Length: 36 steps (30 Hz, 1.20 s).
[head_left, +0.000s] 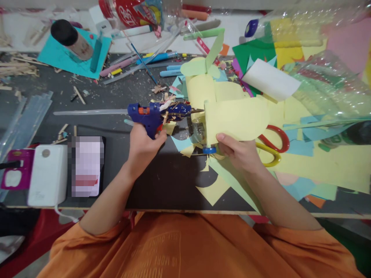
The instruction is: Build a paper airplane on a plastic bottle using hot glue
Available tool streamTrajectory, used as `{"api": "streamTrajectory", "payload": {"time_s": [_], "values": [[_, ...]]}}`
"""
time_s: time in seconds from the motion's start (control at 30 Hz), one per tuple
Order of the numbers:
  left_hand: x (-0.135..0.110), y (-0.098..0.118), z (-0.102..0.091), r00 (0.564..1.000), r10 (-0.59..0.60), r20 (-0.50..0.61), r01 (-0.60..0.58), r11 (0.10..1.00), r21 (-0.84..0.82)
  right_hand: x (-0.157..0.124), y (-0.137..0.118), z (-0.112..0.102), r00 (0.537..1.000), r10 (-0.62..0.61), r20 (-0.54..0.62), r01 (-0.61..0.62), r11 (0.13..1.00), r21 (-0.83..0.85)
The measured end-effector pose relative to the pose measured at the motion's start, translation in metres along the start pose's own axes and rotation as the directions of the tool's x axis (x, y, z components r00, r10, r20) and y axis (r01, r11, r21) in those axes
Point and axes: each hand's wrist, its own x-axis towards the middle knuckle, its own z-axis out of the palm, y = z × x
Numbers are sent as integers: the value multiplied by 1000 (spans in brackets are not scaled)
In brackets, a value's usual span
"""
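Note:
My left hand (146,144) is closed round the handle of a blue hot glue gun (149,116), with a long clear glue stick (89,112) running out of its back. Its nozzle points right, at or very near the edge of a pale yellow paper model (234,119) with rounded, wing-like pieces. My right hand (240,152) pinches the model's lower edge, thumb on top. Below the paper shows a blue bottle cap (209,150) beside clear plastic. Whether the nozzle touches the paper I cannot tell.
Scissors (274,139) with red and yellow handles lie right of my right hand among paper scraps (298,150). A phone (87,166) and a white power bank (48,175) lie at left. Markers (156,58), a dark-capped jar (72,40) and plastic bottles (324,85) crowd the back and right.

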Motion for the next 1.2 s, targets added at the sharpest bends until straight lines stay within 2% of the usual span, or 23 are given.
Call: {"api": "streamTrajectory", "payload": {"time_s": [0.63,0.8,0.93,1.07,1.2], "values": [[3,-7,-3,998,55,31,-55,998,14,-1,2,-3,1000,17,16,-17,999,-44],[4,-2,-4,998,44,-44,-44,999,-12,1,-7,0,994,59,92,-62,997,37],[18,-6,-15,998,13,-58,-15,999,-50,5,-15,2,998,33,52,-41,986,162],[39,-20,-37,995,41,-92,-46,998,-51,8,-17,2,999,45,-11,-41,974,222],[55,-32,-53,990,-30,-135,51,987,153,9,-13,1,999,43,-10,-39,973,226]]}}
